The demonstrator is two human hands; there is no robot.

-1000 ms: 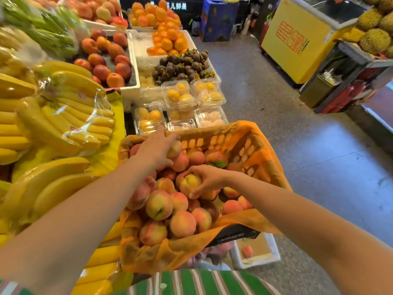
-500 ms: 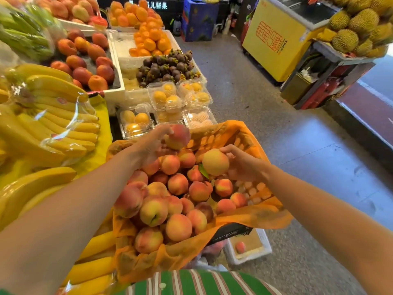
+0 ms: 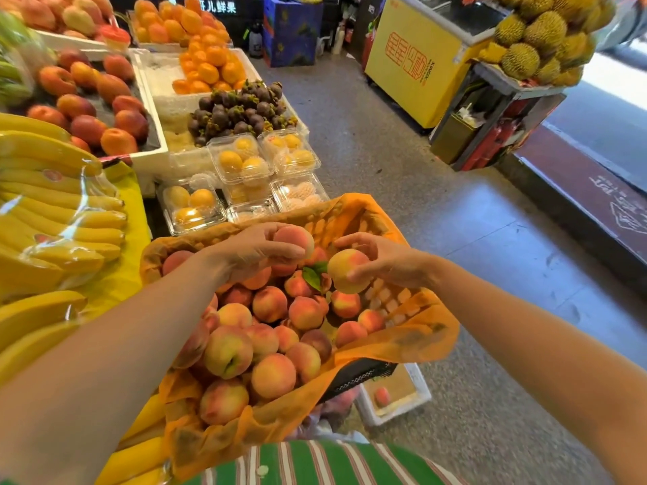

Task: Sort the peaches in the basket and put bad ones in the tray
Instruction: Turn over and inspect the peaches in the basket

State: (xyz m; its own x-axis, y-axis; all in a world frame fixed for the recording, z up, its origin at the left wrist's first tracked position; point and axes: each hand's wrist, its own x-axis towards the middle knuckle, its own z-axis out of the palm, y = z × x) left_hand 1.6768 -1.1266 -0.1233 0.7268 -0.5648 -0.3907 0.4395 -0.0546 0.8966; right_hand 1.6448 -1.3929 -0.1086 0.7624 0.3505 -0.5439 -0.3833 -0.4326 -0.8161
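Note:
A black basket (image 3: 360, 376) lined with orange mesh (image 3: 420, 337) holds several peaches (image 3: 273, 376) right in front of me. My left hand (image 3: 252, 253) is raised over the basket's far side, fingers closed around a pink peach (image 3: 294, 238). Beside it my right hand (image 3: 385, 259) grips a yellowish peach (image 3: 346, 269) with a red blush, just above the pile. A white foam tray (image 3: 416, 397) sits on the floor under the basket's right corner, with one peach (image 3: 381, 396) in it.
Bagged bananas (image 3: 59, 211) lie to my left. Clear boxes of yellow fruit (image 3: 241, 162) stand beyond the basket, then mangosteens (image 3: 238, 110), oranges (image 3: 206, 64) and red peaches (image 3: 91, 99). A yellow freezer (image 3: 413, 64) and durians (image 3: 539, 40) stand across the aisle.
Both hands lifted a peach each out of the pile and brought them close together above the basket's far side. The camera view shifted slightly.

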